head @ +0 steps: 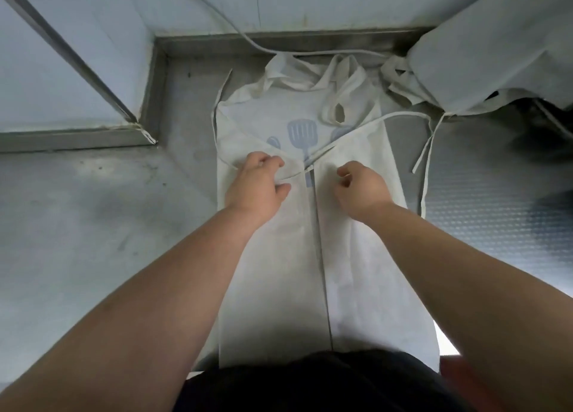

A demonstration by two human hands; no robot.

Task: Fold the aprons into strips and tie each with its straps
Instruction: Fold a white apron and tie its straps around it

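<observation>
apron [273, 256] of thin white cloth lies flat on the dull steel worktop [93, 225], sides folded into a long strip. your left hand [257, 179] pinches its left flap; your right hand [361, 187], just beside, curls over the right flap, grip unclear.

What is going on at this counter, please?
A person is folding a white fabric apron with a blue utensil print on the grey metal counter. Both long sides are folded to the middle. The left hand grips the left flap; the right hand hovers curled over the right one. Its white straps lie untied.
</observation>
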